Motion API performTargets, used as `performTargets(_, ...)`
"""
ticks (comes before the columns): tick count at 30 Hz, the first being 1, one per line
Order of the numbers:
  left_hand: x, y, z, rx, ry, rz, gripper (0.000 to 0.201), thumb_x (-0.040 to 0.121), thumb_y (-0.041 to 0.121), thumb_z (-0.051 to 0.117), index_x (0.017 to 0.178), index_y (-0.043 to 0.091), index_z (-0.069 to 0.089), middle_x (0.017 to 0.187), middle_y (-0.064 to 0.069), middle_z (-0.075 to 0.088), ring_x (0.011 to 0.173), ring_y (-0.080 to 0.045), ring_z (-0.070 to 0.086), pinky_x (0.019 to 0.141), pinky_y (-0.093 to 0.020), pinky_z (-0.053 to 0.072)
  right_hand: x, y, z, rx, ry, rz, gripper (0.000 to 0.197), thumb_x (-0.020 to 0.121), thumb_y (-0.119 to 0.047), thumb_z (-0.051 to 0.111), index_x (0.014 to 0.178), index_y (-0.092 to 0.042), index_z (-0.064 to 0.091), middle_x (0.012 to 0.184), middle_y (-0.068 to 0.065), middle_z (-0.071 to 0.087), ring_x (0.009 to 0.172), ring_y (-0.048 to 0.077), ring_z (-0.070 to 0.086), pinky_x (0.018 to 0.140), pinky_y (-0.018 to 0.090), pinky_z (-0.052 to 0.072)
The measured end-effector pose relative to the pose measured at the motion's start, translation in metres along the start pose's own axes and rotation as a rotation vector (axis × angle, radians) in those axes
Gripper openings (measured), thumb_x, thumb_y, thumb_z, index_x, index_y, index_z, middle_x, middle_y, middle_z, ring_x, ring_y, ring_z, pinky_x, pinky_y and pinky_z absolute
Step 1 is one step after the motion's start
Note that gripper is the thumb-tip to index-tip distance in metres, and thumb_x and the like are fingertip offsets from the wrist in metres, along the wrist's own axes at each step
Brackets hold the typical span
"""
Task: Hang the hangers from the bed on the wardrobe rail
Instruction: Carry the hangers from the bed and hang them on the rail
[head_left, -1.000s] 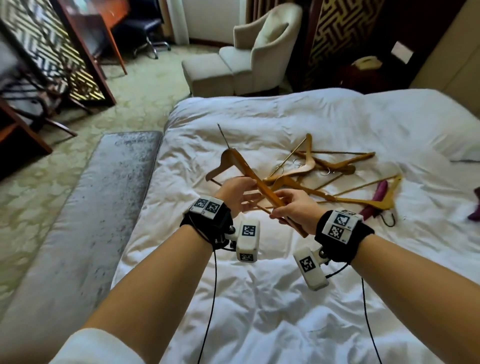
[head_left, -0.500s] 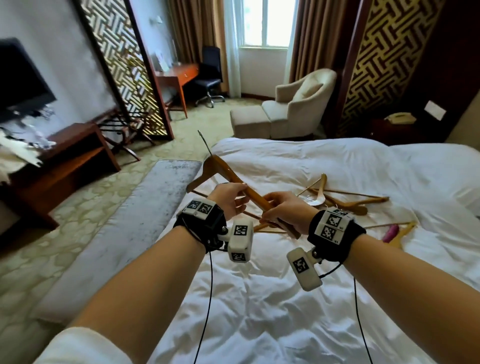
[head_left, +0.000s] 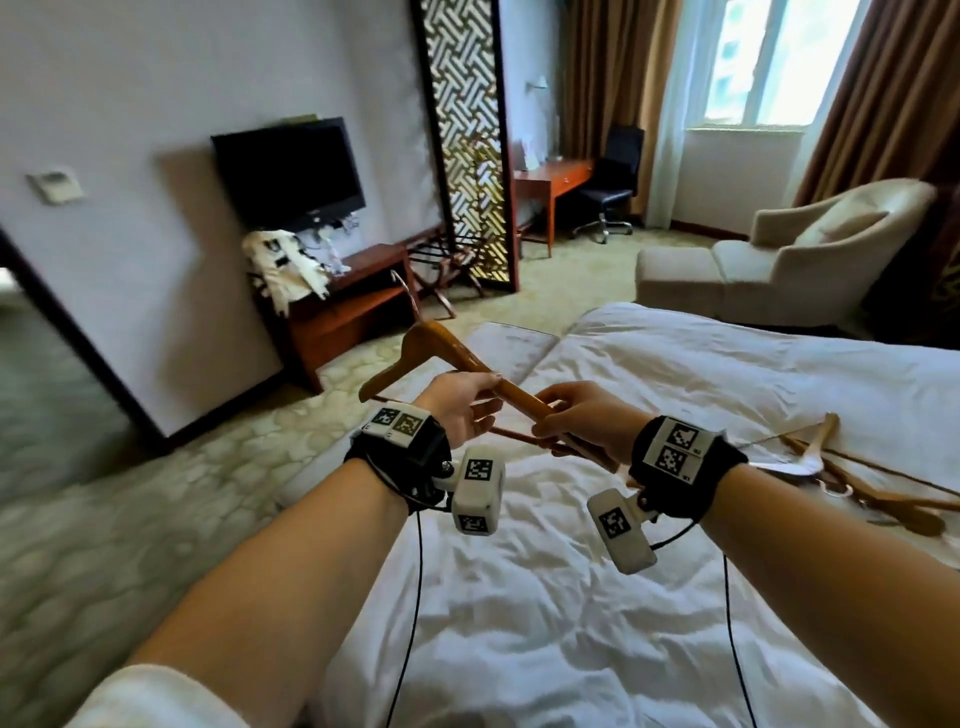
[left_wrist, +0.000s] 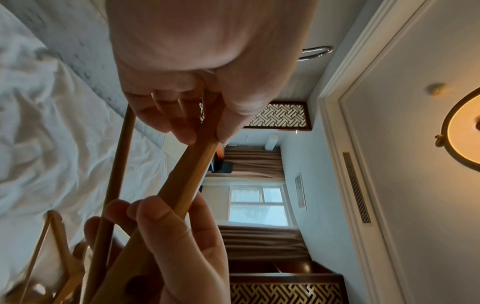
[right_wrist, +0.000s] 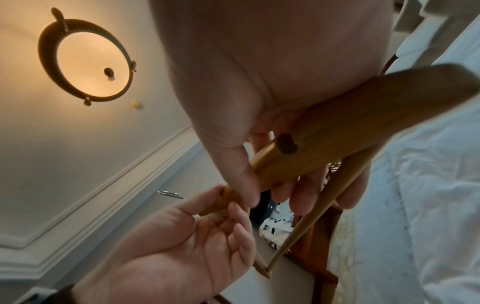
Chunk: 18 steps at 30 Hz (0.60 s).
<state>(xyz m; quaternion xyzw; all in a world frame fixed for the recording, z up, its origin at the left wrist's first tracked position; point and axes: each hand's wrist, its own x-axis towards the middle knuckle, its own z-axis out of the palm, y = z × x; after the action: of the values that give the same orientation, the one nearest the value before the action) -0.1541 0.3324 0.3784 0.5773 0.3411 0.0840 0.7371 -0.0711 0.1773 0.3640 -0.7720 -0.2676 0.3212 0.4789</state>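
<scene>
— What moved since a moment ago?

— Both hands lifted the wooden hanger (head_left: 457, 353) higher, up off the bed (head_left: 675, 374). The view turned left too. Now you can see the TV (head_left: 288, 171) on the wall, and before you could not.

— Where is the hanger now?

— It is in the air, over the near edge of the bed, out in front of the person. It tilts, with its left end higher. Its thin bottom rod (left_wrist: 114, 185) runs just under the thick arm.

— How does the left hand (head_left: 462, 410) hold it?

— The thumb is on top of the thick arm and the fingers (left_wrist: 168, 123) curl under it. It is a light pinch, and the palm faces up and looks partly open from the right wrist view.

— And the right hand (head_left: 582, 421)?

— It wraps around the same arm, lower down and just beside the left hand. The thumb (right_wrist: 241, 181) presses on the wood and the fingers curl under. The thin rod passes by those fingers.

— How are the arms?

— Both forearms reach forward, close together, with black wrist bands (head_left: 675, 462) on.

— Anything else?

— More hangers (head_left: 852, 488) lie in a pile on the bed, to the right. A cream armchair (head_left: 810, 254) stands past the bed, and a wooden counter (head_left: 358, 306) sits under the TV.
</scene>
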Motion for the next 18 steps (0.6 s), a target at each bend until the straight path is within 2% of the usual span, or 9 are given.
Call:
performTargets(5, -0.036, 0.005, -0.082, -0.049, 0.151, 0.025, 0.001, 0.095, 0.015, 0.061, 0.095, 0.016, 0.062, 0.088, -0.002, 0.064, 0.08, -0.016, 0.058, 0.067, -0.027, 0.045, 0.012, -0.037, 0.067, -0.035, -0.155, -0.075, 0.027, 0.083, 0.0, 0.073, 0.104, -0.014, 0.065, 0.088, 0.012, 0.07, 0.076, 0.021, 0.069, 0.084, 0.044, 0.06)
performTargets(7, -0.052, 0.002, -0.117, -0.078, 0.221, 0.037, 0.004, 0.094, 0.016, 0.063, 0.097, 0.016, 0.062, 0.089, -0.001, 0.065, 0.081, -0.016, 0.059, 0.067, -0.027, 0.046, 0.013, -0.051, 0.1, -0.063, -0.22, -0.102, 0.025, 0.083, 0.0, 0.072, 0.102, -0.014, 0.065, 0.089, 0.014, 0.07, 0.076, 0.021, 0.069, 0.083, 0.042, 0.059)
performTargets(11, -0.091, -0.009, -0.184, -0.153, 0.319, 0.033, 0.007, 0.092, 0.017, 0.065, 0.09, 0.018, 0.059, 0.084, -0.001, 0.064, 0.075, -0.014, 0.058, 0.06, -0.025, 0.043, 0.008, -0.076, 0.167, -0.09, -0.337, -0.167, 0.022, 0.083, 0.002, 0.071, 0.099, -0.013, 0.065, 0.084, 0.014, 0.069, 0.071, 0.021, 0.066, 0.087, 0.045, 0.056)
performTargets(14, -0.137, -0.022, -0.249, -0.212, 0.442, 0.043, 0.009, 0.092, 0.015, 0.065, 0.086, 0.017, 0.059, 0.08, -0.001, 0.062, 0.072, -0.014, 0.057, 0.059, -0.025, 0.042, -0.004, -0.098, 0.236, -0.122, -0.474, -0.209, 0.023, 0.083, 0.003, 0.07, 0.101, -0.01, 0.064, 0.083, 0.013, 0.068, 0.071, 0.022, 0.066, 0.087, 0.047, 0.056)
performTargets(18, -0.196, -0.039, -0.313, -0.27, 0.587, 0.078, 0.007, 0.091, 0.015, 0.066, 0.087, 0.017, 0.06, 0.075, 0.0, 0.062, 0.069, -0.013, 0.058, 0.057, -0.025, 0.041, -0.023, -0.122, 0.313, -0.125, -0.622, -0.248, 0.025, 0.083, 0.002, 0.07, 0.104, -0.009, 0.063, 0.085, 0.015, 0.067, 0.073, 0.024, 0.065, 0.076, 0.039, 0.057)
